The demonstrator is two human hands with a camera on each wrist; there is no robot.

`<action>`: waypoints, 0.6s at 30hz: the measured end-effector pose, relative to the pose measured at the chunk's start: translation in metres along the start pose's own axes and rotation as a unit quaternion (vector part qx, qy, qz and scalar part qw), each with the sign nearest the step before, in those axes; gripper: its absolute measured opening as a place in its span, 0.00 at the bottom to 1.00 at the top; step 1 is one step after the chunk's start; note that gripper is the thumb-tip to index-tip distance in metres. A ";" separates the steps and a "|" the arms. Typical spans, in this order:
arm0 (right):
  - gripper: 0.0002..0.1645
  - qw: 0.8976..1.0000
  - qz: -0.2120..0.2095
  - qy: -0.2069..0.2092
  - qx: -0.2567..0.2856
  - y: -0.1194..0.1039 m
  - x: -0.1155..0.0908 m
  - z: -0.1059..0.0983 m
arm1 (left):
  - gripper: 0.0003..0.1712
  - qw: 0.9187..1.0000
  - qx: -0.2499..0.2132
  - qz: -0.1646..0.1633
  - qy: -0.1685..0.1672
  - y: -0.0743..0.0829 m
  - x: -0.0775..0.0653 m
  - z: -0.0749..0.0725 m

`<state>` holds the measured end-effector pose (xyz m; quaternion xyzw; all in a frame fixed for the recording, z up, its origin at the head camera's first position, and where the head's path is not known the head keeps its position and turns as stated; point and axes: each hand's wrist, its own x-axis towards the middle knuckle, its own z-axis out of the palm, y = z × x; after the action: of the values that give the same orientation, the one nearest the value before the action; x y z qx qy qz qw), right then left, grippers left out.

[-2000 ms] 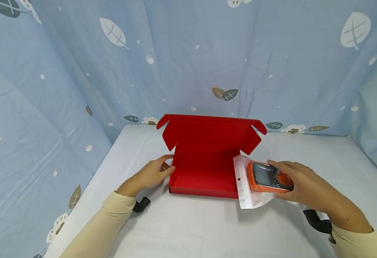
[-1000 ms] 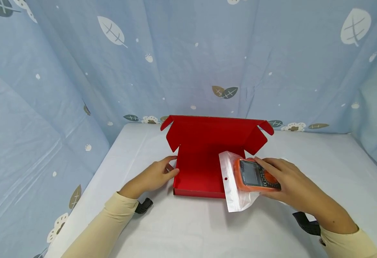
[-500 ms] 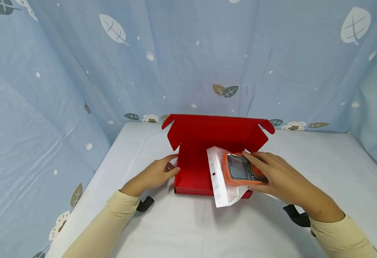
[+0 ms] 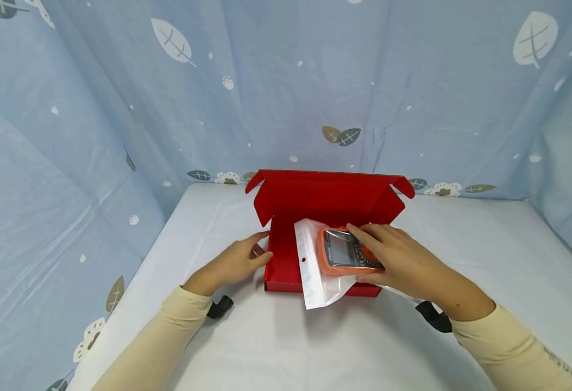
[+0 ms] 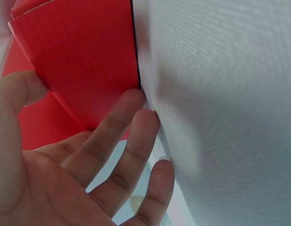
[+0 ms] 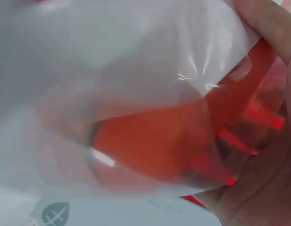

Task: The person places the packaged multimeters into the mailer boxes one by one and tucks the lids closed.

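Observation:
An orange multimeter (image 4: 340,251) in a clear zip bag (image 4: 315,271) hangs over the opened red box (image 4: 283,255). My right hand (image 4: 398,258) grips the multimeter through the bag at its dial end, thumb on the near side and fingers along the far side. In the right wrist view the plastic bag (image 6: 112,56) covers most of the orange casing. My left hand (image 4: 232,266) rests against the box's left wall; the left wrist view has the thumb at the upper edge of the red wall (image 5: 93,52) and relaxed, spread fingers low along it.
The box's lid (image 4: 330,193) stands up at the back with its side flaps folded out. A white cloth covers the table (image 4: 246,347). Behind and to the left hangs a blue leaf-printed curtain (image 4: 266,98). Black wrist straps (image 4: 221,307) show below the forearms.
My right hand has carried the bagged multimeter leftward, from beside the box to over it. The box shifted slightly right early on, with my left hand staying at its left wall.

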<state>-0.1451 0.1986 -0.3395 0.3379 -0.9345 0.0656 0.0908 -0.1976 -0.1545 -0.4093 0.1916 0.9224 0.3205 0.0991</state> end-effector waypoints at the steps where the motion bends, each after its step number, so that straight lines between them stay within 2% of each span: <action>1: 0.59 1.000 0.001 -0.003 0.001 -0.002 0.001 -0.001 | 0.36 1.000 -0.001 -0.002 0.000 0.000 0.000 0.000; 10: 0.60 1.000 -0.006 -0.010 0.012 -0.019 0.009 -0.007 | 0.35 1.000 -0.002 0.003 0.009 -0.003 0.000 0.001; 18: 0.61 1.000 -0.008 0.003 0.002 -0.021 0.017 -0.005 | 0.35 1.000 -0.004 0.003 0.009 -0.002 0.000 0.002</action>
<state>-0.1438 0.1729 -0.3302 0.3456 -0.9312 0.0680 0.0936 -0.1975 -0.1549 -0.4122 0.1913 0.9214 0.3257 0.0907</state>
